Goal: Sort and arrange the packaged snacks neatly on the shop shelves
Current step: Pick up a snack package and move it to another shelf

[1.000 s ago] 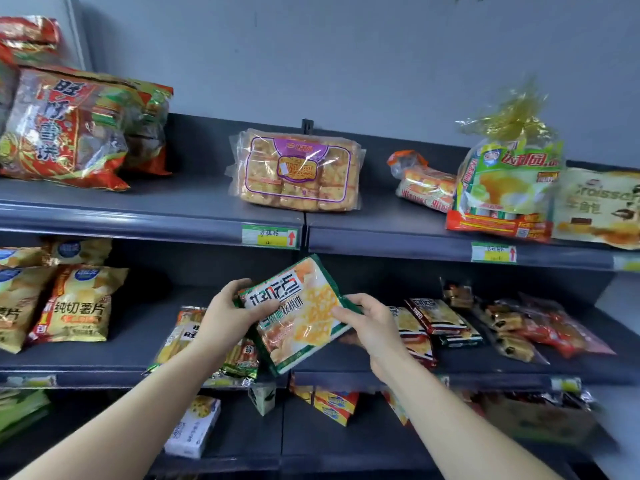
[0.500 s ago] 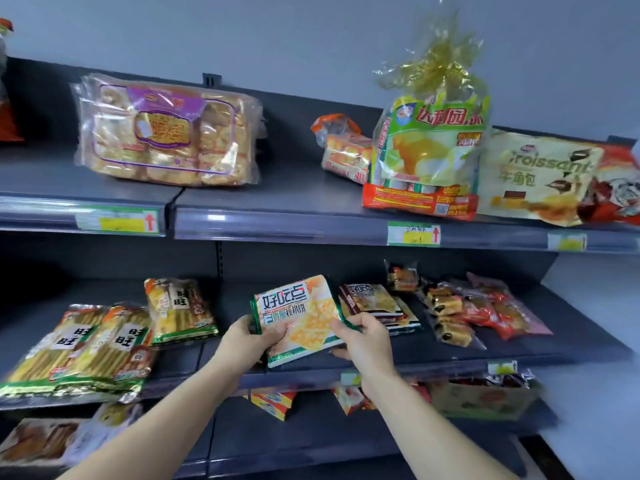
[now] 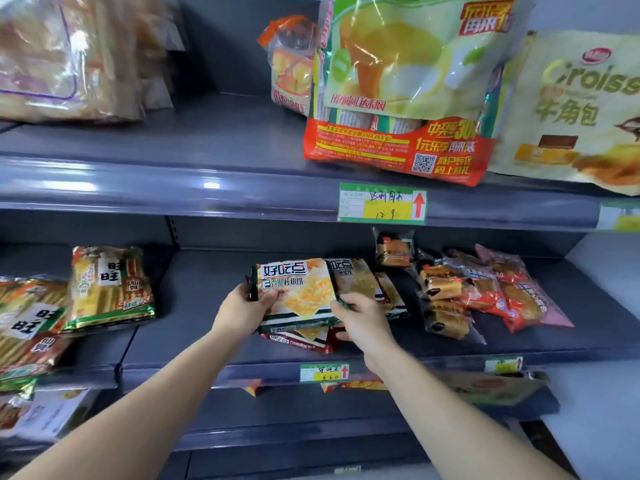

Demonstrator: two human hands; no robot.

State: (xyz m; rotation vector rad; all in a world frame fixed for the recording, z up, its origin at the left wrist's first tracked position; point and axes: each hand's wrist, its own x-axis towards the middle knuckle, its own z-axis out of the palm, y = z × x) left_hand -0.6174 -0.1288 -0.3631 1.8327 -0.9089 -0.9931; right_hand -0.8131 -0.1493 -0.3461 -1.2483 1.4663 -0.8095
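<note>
Left hand (image 3: pixel 242 311) and right hand (image 3: pixel 363 318): both bare. Left forearm (image 3: pixel 138 403) and right forearm (image 3: pixel 450 410): slender, uncovered along their whole visible length to the lower edge.

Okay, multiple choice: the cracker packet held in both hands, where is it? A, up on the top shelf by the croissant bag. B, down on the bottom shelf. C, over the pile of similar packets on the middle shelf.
C: the left hand and right hand grip the cracker packet just above similar packets lying on the middle shelf.
</note>
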